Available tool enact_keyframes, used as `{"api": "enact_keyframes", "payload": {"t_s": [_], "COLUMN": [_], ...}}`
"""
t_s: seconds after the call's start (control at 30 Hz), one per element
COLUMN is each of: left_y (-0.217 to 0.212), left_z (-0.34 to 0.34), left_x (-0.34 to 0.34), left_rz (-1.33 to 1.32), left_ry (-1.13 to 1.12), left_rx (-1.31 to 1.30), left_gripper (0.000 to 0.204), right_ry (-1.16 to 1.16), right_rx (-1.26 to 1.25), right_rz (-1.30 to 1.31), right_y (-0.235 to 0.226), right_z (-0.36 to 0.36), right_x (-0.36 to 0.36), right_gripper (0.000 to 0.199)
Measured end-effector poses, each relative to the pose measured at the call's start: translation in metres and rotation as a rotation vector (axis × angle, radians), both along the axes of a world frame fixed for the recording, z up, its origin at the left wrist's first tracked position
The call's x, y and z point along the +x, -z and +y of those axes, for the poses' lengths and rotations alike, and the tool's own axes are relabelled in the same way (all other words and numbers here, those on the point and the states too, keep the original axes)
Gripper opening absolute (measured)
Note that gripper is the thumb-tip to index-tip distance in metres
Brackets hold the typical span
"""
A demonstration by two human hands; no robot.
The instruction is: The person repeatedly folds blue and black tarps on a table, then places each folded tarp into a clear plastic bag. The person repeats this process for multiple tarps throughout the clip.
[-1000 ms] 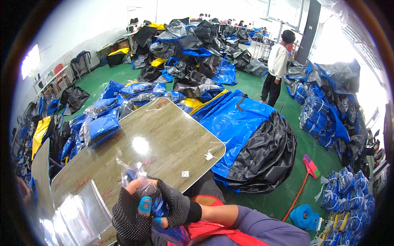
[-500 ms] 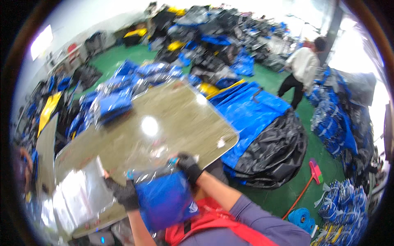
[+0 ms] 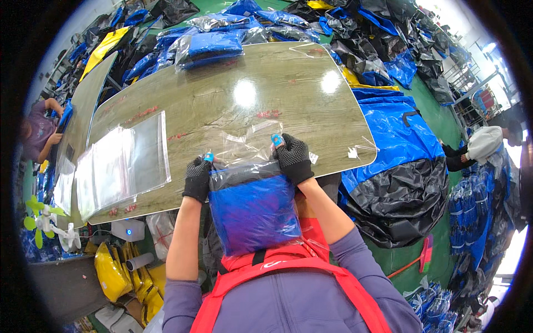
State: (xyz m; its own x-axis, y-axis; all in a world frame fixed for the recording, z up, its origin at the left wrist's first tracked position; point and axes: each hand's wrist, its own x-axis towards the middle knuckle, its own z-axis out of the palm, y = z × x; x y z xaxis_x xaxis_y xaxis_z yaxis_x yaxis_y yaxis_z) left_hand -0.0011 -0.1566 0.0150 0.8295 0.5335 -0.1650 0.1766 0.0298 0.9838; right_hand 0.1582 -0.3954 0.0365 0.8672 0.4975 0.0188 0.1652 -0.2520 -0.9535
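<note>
Both hands wear dark knit gloves with bare fingertips and bright blue wraps on the fingers. Between them is a clear plastic bag point(image 3: 252, 145) with a folded blue and black fabric bundle point(image 3: 252, 213) inside, tilted against my red apron point(image 3: 288, 261). My left hand point(image 3: 199, 176) is closed on the bag's left upper edge. On its right upper edge, my right hand point(image 3: 294, 158) pinches the film. The loose, transparent mouth of the bag spreads over the table's point(image 3: 216, 105) near edge. Left of my left hand lies a stack of flat clear bags point(image 3: 125, 164).
A packed blue bundle point(image 3: 208, 49) sits at the table's far edge, before heaped blue packs. A large blue-and-black bag point(image 3: 394, 133) stands right of the table. One person point(image 3: 41, 130) works at far left; another point(image 3: 486, 145) is at right. A green-bladed fan point(image 3: 43, 222) stands lower left.
My view has swung down and leftward, steadying over the table. The bagged bundle now faces me squarely, and my hands are level at its two upper edges. Both keep hold of the bag.
</note>
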Motion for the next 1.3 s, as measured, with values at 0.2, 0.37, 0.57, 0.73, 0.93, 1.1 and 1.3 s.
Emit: {"api": "enact_keyframes", "payload": {"t_s": [0.2,0.37,0.57,0.73,0.93,1.1,1.3], "left_y": [0.007,0.001,-0.011,-0.028,-0.056,-0.06,-0.057], "left_z": [0.003,-0.003,0.02,0.033,0.027,0.029,0.045], "left_x": [0.006,0.016,0.033,0.042,0.039,0.024,0.018], "left_rz": [-0.183,-0.125,-0.139,-0.216,-0.128,-0.208,-0.08], "left_ry": [0.048,0.023,-0.068,0.083,0.129,0.275,-0.039], "left_rx": [-0.22,-0.187,-0.43,-0.572,-0.182,-0.031,-0.238], "left_gripper": [0.029,0.032,0.044,0.045,0.039,0.037,0.032], "right_ry": [-0.243,-0.055,0.125,-0.038,-0.508,-0.684,0.061], "right_rx": [0.042,-0.266,0.322,0.128,-0.166,-0.307,0.512], "right_rz": [0.359,0.038,0.431,-0.824,-0.974,-0.832,-0.076], "right_y": [-0.001,0.009,-0.004,-0.058,-0.049,-0.077,-0.093], "right_z": [0.0,-0.007,-0.002,0.05,0.137,0.135,0.026], "right_x": [0.009,0.01,0.046,0.043,0.017,0.062,0.178], "right_gripper": [0.038,0.039,0.023,0.027,0.015,0.034,0.014]}}
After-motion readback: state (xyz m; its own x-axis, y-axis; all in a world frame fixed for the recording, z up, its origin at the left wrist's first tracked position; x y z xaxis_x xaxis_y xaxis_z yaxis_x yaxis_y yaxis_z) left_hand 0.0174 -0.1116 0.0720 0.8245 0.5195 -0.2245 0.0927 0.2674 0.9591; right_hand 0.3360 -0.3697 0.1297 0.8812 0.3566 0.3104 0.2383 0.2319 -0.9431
